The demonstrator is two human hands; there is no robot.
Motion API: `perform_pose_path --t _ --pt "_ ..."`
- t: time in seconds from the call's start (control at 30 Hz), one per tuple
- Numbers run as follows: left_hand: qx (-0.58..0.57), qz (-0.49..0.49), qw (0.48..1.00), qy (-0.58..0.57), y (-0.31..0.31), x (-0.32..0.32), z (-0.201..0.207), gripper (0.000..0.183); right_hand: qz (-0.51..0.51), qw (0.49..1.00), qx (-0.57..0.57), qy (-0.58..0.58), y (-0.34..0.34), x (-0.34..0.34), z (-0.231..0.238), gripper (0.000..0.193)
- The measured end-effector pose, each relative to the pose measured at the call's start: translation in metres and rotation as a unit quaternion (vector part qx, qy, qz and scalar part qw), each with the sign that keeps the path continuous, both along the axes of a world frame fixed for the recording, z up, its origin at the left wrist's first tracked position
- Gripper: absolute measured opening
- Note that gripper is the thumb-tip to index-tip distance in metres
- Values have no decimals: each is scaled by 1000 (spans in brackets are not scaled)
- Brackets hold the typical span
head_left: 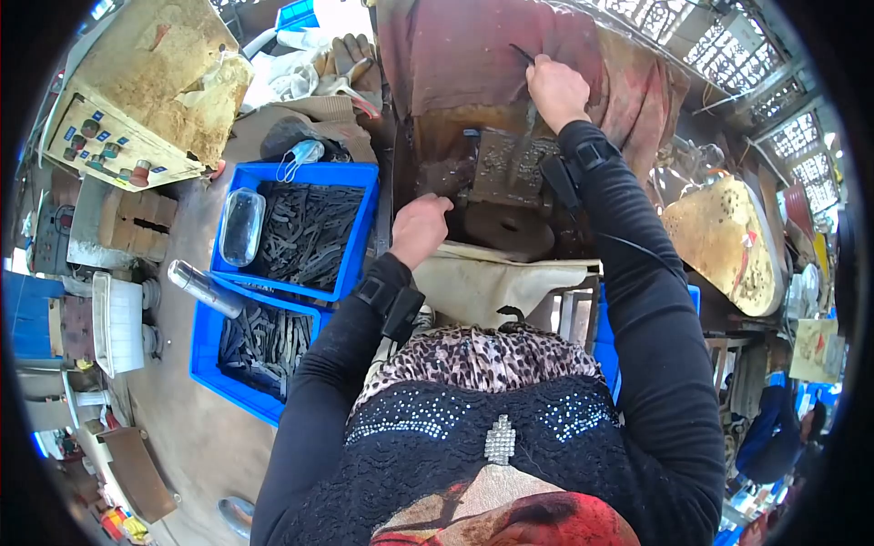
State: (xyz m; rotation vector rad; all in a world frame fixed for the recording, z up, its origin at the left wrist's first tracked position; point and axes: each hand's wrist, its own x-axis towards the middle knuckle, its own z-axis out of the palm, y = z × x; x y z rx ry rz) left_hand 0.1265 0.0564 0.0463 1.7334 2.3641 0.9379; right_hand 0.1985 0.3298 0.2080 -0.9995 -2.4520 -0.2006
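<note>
My right hand (pixel 557 91) is raised at the far side of the machine, in front of a wet reddish cloth (pixel 482 55). Its fingers pinch a thin dark strip (pixel 522 54) that sticks out to the left. My left hand (pixel 421 229) hovers at the near left edge of the machine's trough, fingers curled together; whatever they may hold is hidden. Between the hands lie a wet, pitted metal block (pixel 512 168) and, nearer to me, a brown round disc (pixel 508 231) with a hole in it.
On my left stand two blue bins of dark strips, a far bin (pixel 369 218) and a near bin (pixel 205 341). A clear oval container (pixel 241 227) and a metal cylinder (pixel 205 288) rest on them. A control box (pixel 114 146) stands far left, a stained board (pixel 728 246) right.
</note>
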Motion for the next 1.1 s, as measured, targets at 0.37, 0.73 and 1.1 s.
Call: perform_pose_path --t 0.37,0.73,1.1 --pt "82 -45 974 -205 9 -11 -4 29 52 998 4 34 -34 48 4 31" --pt "102 -148 972 154 63 -27 0 21 256 950 -168 56 -200 201 -49 20" --pt "-107 -219 940 238 87 -21 -30 14 238 918 -315 16 -225 229 -71 16"
